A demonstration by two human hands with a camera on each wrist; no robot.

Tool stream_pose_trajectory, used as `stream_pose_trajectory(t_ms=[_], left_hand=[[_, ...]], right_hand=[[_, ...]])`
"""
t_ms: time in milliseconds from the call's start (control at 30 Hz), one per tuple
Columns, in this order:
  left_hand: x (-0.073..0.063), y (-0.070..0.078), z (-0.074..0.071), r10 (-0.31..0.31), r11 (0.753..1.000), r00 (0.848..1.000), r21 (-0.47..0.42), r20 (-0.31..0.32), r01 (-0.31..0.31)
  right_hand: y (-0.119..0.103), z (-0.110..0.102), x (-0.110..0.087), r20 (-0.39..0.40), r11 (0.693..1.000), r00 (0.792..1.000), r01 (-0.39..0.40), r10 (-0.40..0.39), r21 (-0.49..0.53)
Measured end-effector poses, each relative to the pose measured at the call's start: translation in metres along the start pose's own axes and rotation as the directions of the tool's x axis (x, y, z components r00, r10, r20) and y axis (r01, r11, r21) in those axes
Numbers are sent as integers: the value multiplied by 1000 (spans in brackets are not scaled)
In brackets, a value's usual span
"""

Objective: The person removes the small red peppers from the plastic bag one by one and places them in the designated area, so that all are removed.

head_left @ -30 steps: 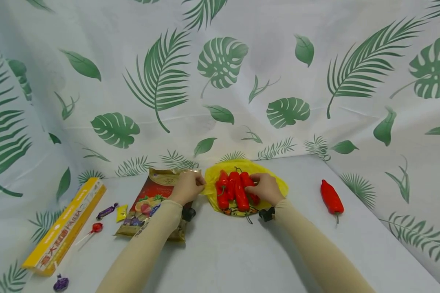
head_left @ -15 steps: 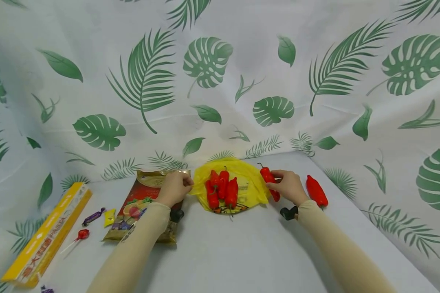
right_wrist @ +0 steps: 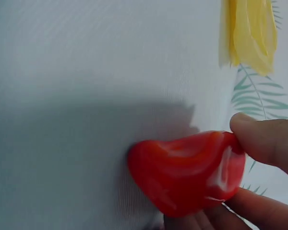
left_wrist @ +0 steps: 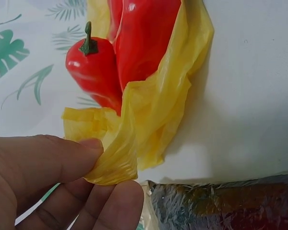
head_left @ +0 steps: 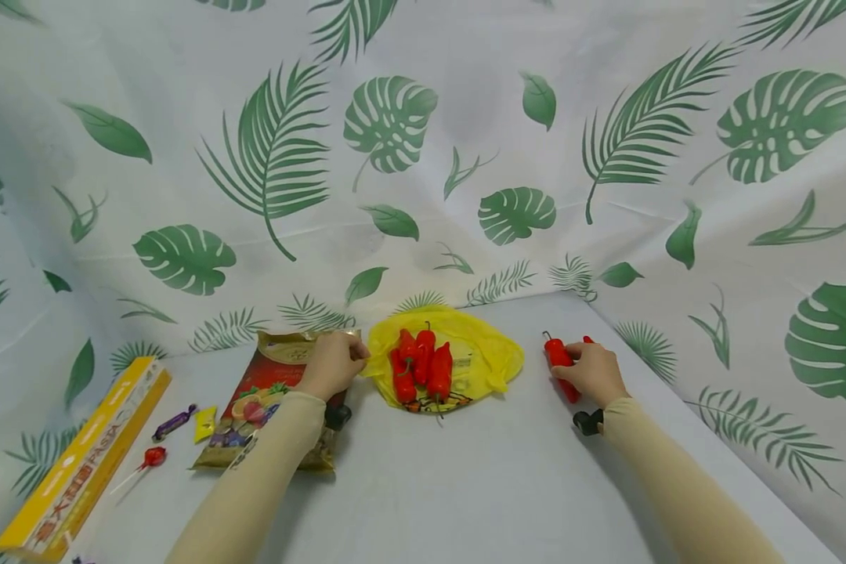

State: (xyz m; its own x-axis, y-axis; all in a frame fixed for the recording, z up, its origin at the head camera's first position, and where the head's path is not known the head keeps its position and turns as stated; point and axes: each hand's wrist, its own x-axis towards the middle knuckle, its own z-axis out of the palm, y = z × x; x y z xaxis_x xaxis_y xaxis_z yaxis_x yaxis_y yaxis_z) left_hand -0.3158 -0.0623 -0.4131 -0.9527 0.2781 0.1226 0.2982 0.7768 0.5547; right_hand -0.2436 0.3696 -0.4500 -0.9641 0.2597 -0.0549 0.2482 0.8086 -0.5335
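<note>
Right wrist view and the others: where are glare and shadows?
Right wrist: glare on the held red pepper, soft shadow across the white table; left wrist: highlights on the red peppers, sheen on the foil packet; head: shadow beneath the right sleeve.

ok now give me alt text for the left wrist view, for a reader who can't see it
A left hand pinches the edge of a crumpled yellow bag, with glossy red peppers just beyond. Part of a dark, shiny package shows at the bottom right, with white tabletop above it.
</note>
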Motion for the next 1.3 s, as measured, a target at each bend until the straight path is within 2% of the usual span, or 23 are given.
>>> stream_pose_trajectory(t_ms=[200,367,533,600,733,900,1000,1133,1300], left_hand=[[1,-7,1,10,1000,1000,10,-23,-9],[0,-4,6,-3,1000,1000,-5,-13,3],[0,-5,7,-6,1000,1000,-14,-15,6],[0,-6,7,-5,1000,1000,-11,-23,5],[1,-7,6,-6,1000,1000,-16,-26,5],[2,-6,6,8,1000,1000,-7,-26,-8],[2,-5,6,17,1000,1000,3,-27,-17],[2,-5,6,15,1000,1000,4,-24,-15],[2,-6,4,6,1000,1000,-4,-17,-6]], right_hand=[[3,-2,1,-18,999,1000,8,-9,-39],[2,-6,-3,-46,999,999,-2,1,-33],[-18,1,-2,-117,994,988,103,-99,25],[-31,9,0,-91,987,987,142,-135,80],[-60,32,3,6,967,989,144,-148,208],[-92,67,5,72,941,972,197,-224,274],[-110,85,3,113,934,959,221,-261,280],[-129,105,-1,164,950,952,218,-257,225],[-140,118,-3,166,961,955,216,-245,173]])
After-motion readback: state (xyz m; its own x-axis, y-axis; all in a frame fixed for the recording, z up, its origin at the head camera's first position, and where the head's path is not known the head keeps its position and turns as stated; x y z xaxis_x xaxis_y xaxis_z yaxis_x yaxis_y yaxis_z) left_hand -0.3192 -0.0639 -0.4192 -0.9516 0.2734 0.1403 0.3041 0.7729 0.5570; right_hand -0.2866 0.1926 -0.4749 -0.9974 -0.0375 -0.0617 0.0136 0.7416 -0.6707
